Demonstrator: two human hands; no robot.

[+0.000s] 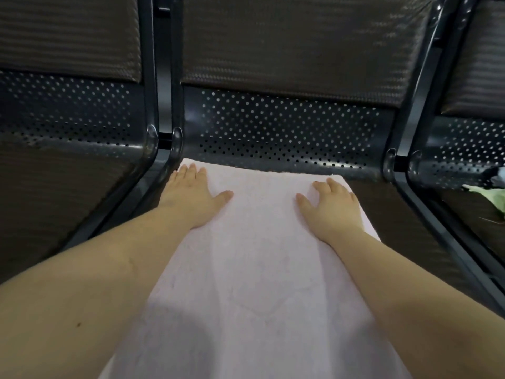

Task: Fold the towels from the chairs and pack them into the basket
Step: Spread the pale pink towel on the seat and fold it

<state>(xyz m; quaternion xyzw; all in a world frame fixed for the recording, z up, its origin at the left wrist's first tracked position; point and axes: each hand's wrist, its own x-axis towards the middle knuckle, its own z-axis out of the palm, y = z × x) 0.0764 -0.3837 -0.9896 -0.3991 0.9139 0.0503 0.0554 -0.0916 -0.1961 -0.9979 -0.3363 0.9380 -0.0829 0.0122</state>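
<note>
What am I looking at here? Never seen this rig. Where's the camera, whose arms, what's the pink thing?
There is no machine: a person is working bare-handed, and the single wide-angle camera sits on their head, looking forward and down. That is why both forearms reach in from the bottom of the picture.

The pink thing is a towel spread flat along the seat of the middle chair in a row of dark metal chairs with perforated backs. The left hand and the right hand lie palm-down on the towel's far end, near its two corners, fingers spread. They press on it; neither grips anything.

On the next seat to the right, a bit of green cloth shows at the edge. No basket is in view.
</note>
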